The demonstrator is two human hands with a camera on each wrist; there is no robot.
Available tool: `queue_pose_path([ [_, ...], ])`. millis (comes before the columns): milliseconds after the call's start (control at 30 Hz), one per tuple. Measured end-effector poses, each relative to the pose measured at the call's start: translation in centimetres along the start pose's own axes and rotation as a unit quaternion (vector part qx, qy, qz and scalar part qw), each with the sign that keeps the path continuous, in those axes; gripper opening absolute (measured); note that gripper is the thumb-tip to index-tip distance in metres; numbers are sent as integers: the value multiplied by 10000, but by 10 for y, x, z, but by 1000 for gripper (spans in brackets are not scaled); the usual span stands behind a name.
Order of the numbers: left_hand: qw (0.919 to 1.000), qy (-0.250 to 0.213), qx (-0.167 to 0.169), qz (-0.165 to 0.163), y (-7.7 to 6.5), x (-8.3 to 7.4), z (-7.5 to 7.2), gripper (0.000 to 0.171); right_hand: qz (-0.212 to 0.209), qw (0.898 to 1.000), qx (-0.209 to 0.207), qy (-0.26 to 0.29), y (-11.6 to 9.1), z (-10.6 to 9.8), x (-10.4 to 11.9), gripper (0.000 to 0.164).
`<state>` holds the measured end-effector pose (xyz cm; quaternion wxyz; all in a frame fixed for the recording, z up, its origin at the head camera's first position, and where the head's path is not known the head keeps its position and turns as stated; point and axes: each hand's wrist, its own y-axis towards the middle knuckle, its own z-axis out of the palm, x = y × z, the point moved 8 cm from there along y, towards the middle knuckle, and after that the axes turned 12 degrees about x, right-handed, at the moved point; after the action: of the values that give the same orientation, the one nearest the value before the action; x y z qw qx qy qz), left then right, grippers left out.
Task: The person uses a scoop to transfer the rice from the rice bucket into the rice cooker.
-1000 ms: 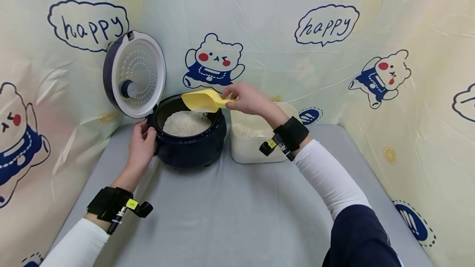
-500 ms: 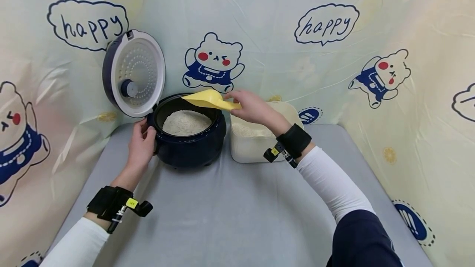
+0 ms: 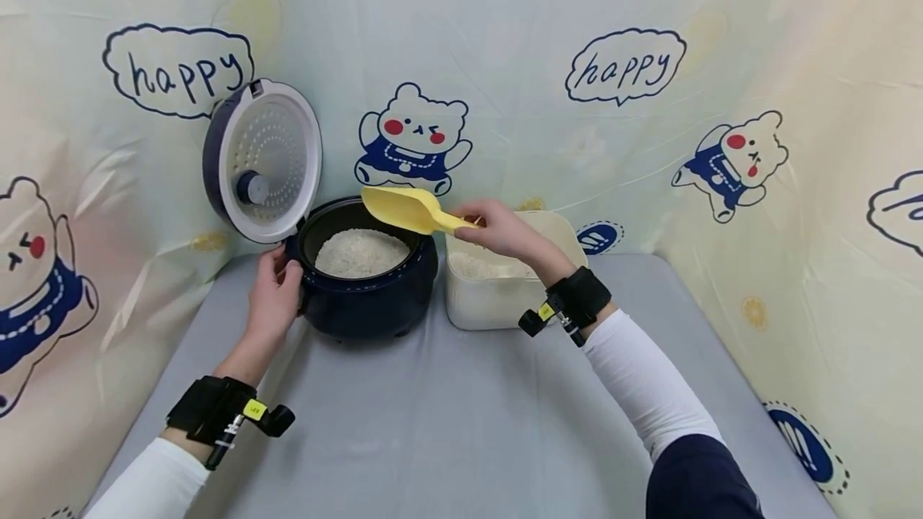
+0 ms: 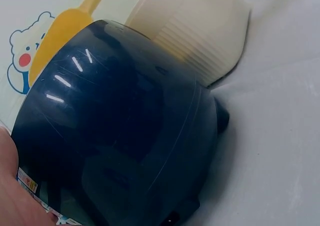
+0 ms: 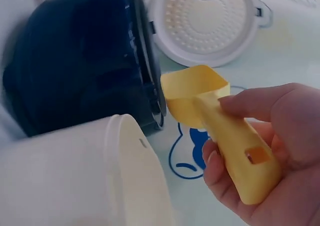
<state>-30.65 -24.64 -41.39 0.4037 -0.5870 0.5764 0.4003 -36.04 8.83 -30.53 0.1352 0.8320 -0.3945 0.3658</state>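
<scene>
A dark blue rice cooker [image 3: 368, 307] stands with its lid [image 3: 270, 158] raised on the left. White rice [image 3: 360, 253] is heaped in its black inner pot. My left hand [image 3: 272, 295] grips the cooker's left side near the hinge; in the left wrist view only part of that hand [image 4: 15, 191] shows. With my right hand [image 3: 501, 231] I hold a yellow scoop [image 3: 400, 208] by its handle, above the pot's right rim. In the right wrist view, my thumb lies along the handle of the scoop [image 5: 232, 146]. Whether any rice remains in the scoop cannot be seen.
Close to the cooker's right side is a cream-coloured bin [image 3: 490, 307] with rice in it, partly under my right forearm. Both containers stand on a grey-covered table [image 3: 433, 431]. A printed cloth [image 3: 519, 134] hangs behind.
The scoop has turned over in my right hand and drawn slightly right, towards the bin. My left hand stays on the cooker. The head view has tilted up a little.
</scene>
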Motion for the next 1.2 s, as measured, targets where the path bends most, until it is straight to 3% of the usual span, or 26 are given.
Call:
queue_pose_path([
  [133,10000,1,-45,-34,-1,1,0,63,200,9895,44,1429,-19,2,-22,33],
  [300,9999,39,-82,-76,-1,3,0,62,211,9563,123,2912,-58,8,-44,39],
  [433,9999,5,-100,-43,1,2,-1,62,294,9348,91,3539,-95,15,-61,40],
  [567,10000,37,-56,-48,2,1,-2,63,413,9295,208,3659,-131,27,-74,39],
  [700,10000,55,-53,-39,3,2,-1,63,455,9408,508,3320,-162,41,-83,39],
  [867,9997,-3,-251,-6,6,4,-3,62,719,9649,635,2445,-194,58,-97,38],
  [1067,9996,17,-263,-72,8,5,-1,63,1036,9922,170,668,-216,86,-108,34],
  [1200,9994,17,-327,-55,7,3,-1,62,929,9943,-165,-497,-222,109,-106,30],
])
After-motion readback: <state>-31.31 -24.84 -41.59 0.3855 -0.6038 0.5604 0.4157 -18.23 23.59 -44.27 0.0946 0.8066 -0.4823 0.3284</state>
